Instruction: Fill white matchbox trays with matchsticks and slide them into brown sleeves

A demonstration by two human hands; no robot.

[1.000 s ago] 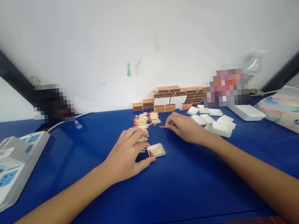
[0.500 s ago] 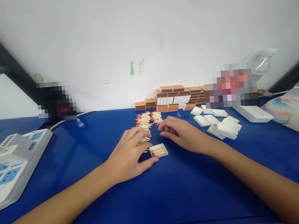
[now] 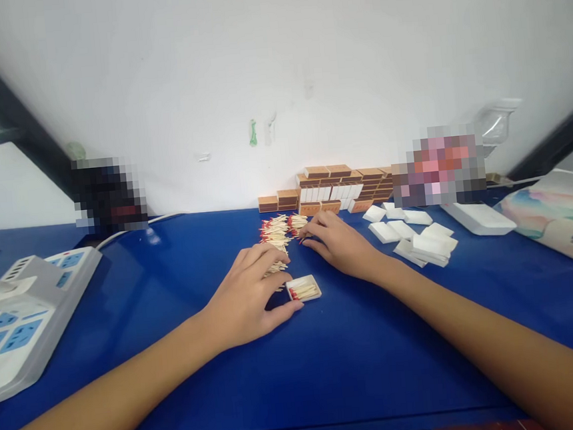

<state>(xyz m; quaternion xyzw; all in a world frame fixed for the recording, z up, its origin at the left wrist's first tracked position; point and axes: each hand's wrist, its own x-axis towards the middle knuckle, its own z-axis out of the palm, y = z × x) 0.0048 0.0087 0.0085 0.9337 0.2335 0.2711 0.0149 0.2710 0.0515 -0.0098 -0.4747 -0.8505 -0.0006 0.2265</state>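
power strip (image 3: 19, 312) far left on blue table (image 3: 330, 365) | left hand (image 3: 246, 297) fingers together, laid on match pile (image 3: 276, 231), thumb touching 1 white tray of matches (image 3: 303, 288) | right hand (image 3: 338, 244) fingertips bunched at pile's right edge, can't tell if pinching | empty trays (image 3: 416, 234) right

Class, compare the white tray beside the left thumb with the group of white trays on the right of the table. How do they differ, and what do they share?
The tray at the thumb of the left hand holds red-tipped matches; the white trays on the right show none. It lies alone, while they sit in a loose cluster, some overlapping. All are small, white and rectangular, and rest on the blue table.
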